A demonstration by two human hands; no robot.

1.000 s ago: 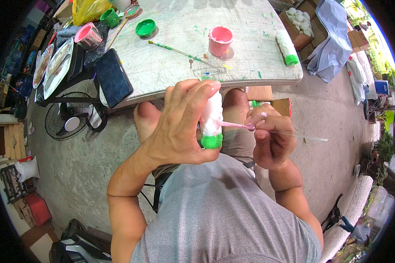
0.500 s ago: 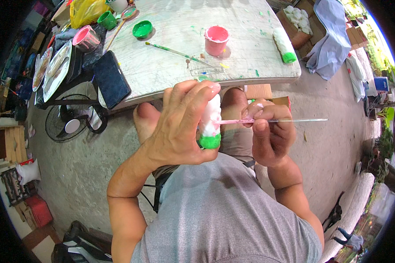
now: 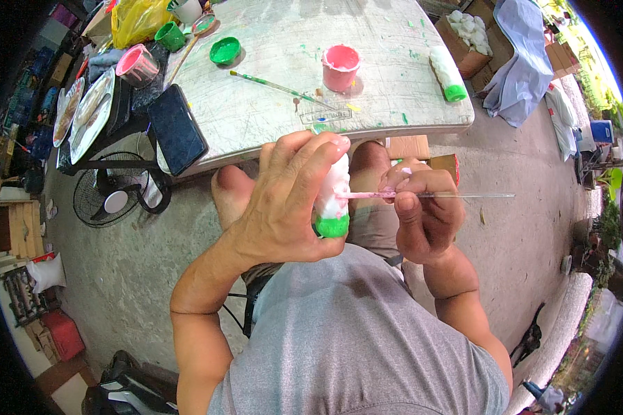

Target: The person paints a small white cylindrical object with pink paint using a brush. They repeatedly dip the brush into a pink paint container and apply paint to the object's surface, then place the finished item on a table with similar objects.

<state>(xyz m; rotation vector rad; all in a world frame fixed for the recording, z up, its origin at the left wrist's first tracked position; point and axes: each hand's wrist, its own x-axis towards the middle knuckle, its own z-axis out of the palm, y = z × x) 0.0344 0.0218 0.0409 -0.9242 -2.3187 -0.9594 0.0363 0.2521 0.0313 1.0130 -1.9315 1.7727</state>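
My left hand [image 3: 284, 190] is closed around a lumpy white figurine [image 3: 333, 197] with a bright green base and pink marks on its side. It is upright over my lap, its left part hidden by my fingers. A thin paintbrush [image 3: 479, 196] is pinched in my right hand [image 3: 426, 207], and its pink-coated tip touches the figurine's right side. Pink paint is smeared on my fingers. On the table stands a pink paint cup [image 3: 341, 68]. A similar white piece with a green base [image 3: 448, 74] rests near the table's right edge.
The worn white table [image 3: 394, 104] spans the top. On it are a green paint lid [image 3: 225, 51] and another brush [image 3: 277, 88]. At left are a dark phone [image 3: 178, 129], a pink-smeared cup [image 3: 137, 66] and a floor fan [image 3: 114, 194]. A box of white pieces [image 3: 467, 38] stands far right.
The brush tip has shifted slightly along the figurine's side, and the brush lies more level. My left hand keeps its hold, almost still.
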